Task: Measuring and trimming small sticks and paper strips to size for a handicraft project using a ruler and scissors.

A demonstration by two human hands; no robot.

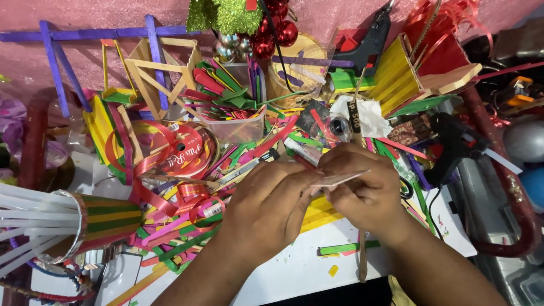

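Hands, left hand [271, 205], right hand [362, 190], pinching thin clear strip [340, 178]

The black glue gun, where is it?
In the head view, the black glue gun lies right of the person's right hand, beside the small house of coloured craft sticks.

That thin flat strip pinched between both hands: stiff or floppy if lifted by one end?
The strip spans straight between the left hand and right hand without sagging, so probably fairly stiff. It looks thin and narrow, so likely light and possibly easy to snap.
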